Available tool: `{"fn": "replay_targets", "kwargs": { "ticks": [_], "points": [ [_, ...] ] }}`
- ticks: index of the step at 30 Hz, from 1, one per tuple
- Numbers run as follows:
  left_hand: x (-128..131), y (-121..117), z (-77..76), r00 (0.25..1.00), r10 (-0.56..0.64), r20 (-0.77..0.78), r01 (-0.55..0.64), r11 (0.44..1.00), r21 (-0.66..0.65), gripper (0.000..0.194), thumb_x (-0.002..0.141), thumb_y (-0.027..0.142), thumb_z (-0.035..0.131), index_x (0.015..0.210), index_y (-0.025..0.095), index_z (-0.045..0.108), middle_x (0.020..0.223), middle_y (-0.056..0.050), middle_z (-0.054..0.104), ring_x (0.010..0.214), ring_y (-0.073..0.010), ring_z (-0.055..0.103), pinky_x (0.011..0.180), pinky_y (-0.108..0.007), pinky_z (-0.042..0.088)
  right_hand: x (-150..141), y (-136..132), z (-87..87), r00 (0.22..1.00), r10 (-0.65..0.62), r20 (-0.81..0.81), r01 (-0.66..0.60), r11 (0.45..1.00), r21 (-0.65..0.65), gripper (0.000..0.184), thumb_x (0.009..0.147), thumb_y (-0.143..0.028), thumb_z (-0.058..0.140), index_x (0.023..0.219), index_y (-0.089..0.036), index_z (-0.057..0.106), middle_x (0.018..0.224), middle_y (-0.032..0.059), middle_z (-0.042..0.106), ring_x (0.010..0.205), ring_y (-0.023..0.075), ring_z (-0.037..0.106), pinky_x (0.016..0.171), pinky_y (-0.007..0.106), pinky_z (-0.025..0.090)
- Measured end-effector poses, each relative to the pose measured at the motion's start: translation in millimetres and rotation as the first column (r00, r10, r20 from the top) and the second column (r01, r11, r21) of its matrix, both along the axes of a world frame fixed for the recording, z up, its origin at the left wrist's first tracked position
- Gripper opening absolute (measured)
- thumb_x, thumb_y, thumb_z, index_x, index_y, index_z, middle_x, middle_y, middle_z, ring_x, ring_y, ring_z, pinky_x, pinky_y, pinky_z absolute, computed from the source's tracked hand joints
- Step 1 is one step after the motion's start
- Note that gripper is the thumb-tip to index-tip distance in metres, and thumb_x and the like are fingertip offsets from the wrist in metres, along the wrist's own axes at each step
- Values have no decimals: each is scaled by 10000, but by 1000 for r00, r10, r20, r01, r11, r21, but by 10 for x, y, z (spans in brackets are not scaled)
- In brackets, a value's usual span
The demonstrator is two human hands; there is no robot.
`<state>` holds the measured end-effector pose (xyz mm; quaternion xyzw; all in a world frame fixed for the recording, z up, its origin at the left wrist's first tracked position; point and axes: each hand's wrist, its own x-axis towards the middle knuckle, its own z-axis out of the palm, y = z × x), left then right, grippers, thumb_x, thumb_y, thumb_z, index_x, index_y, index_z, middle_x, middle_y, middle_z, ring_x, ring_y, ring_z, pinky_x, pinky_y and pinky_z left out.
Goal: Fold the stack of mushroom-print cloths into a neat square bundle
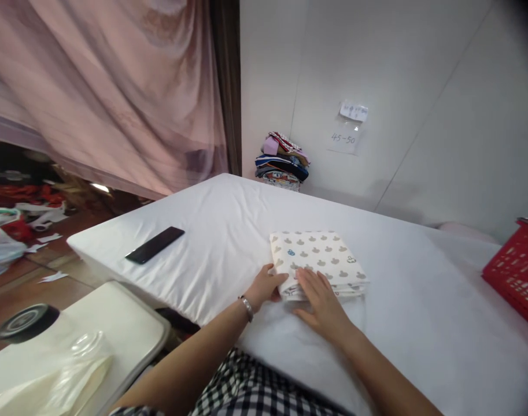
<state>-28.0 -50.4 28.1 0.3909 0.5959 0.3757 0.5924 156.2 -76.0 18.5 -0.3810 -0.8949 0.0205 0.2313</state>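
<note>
A folded cream cloth with a grey mouse-head print lies on the white sheet-covered table. My left hand, with a bracelet at the wrist, grips the near left corner of the cloth, fingers curled on its edge. My right hand rests flat on the near edge of the cloth, fingers stretched out and together.
A black phone lies at the table's left. A stack of folded clothes sits at the far edge by the wall. A red basket stands at the right. A white side table with plastic bags is at lower left.
</note>
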Motion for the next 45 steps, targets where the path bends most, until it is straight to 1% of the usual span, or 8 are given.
{"fn": "replay_targets", "kwargs": {
  "ticks": [4, 9, 12, 15, 22, 29, 39, 45],
  "points": [
    [9, -30, 46, 992, 6, 128, -12, 999, 45, 641, 728, 419, 644, 1247, 155, 374, 692, -7, 599, 548, -122, 563, 482, -224, 470, -151, 50, -67, 995, -65, -74, 68, 997, 30, 727, 796, -294, 538, 1421, -178, 185, 1375, 134, 406, 1254, 260, 386, 987, 460, 384],
    [-83, 36, 17, 986, -29, 163, 24, 999, 34, 695, 776, 482, 566, 1322, 164, 277, 740, -34, 639, 565, -141, 612, 510, -239, 483, -118, 116, -67, 936, -254, -245, 228, 965, -131, 454, 820, -239, 440, 1273, -203, 452, 1173, 76, 598, 1044, 208, 578, 881, 348, 476],
    [-186, 255, -65, 993, 4, -116, 10, 992, 126, 550, 816, 413, 525, 1276, 160, 365, 873, -66, 654, 575, -123, 618, 518, -230, 481, -105, 126, -49, 903, -331, -273, 285, 938, -197, 403, 801, -273, 466, 1194, -205, 521, 1112, 58, 634, 991, 201, 607, 855, 319, 486],
    [-293, 560, -149, 874, 103, -475, 28, 965, 262, 426, 827, 304, 496, 1221, 146, 450, 1008, -91, 638, 737, -143, 639, 659, -257, 498, -101, 133, -77, 888, -362, -284, 316, 928, -196, 409, 790, -298, 479, 1185, -204, 527, 1093, 56, 646, 959, 199, 622, 838, 317, 495],
    [-327, 1052, -196, 729, 168, -664, 165, 897, 409, 565, 757, 228, 543, 1308, 184, 425, 1287, -89, 508, 1182, -222, 442, 980, -310, 342, -56, 180, -202, 921, -291, -258, 301, 954, -1, 421, 794, -276, 467, 1202, -185, 512, 1078, 62, 650, 925, 191, 633, 823, 310, 507],
    [-480, 1387, -206, 655, 136, -743, 245, 892, 380, 334, 778, 246, 476, 1056, 291, 658, 999, -12, 681, 1032, -202, 556, 947, -315, 343, -212, 123, -249, 996, -65, -55, 78, 959, 273, 460, 782, -142, 450, 1237, -186, 499, 1063, 95, 629, 961, 204, 582, 829, 344, 483],
    [-560, 1580, -258, 658, 120, -744, 213, 917, 337, 290, 750, 280, 495, 958, 301, 697, 885, 7, 711, 928, -188, 614, 915, -301, 373, -375, 60, -217, 995, -87, 40, 75, 967, 244, 418, 764, -101, 478, 1170, -174, 544, 1029, 114, 579, 936, 216, 511, 793, 365, 440],
    [-606, 1512, -238, 735, 86, -673, 204, 918, 340, 301, 749, 288, 552, 1027, 274, 667, 952, 14, 703, 950, -165, 611, 888, -252, 406, -380, 22, -226, 996, -88, 33, 79, 973, 216, 443, 758, -93, 470, 1186, -191, 535, 1065, 124, 552, 967, 231, 492, 823, 400, 429]
  ]
}}
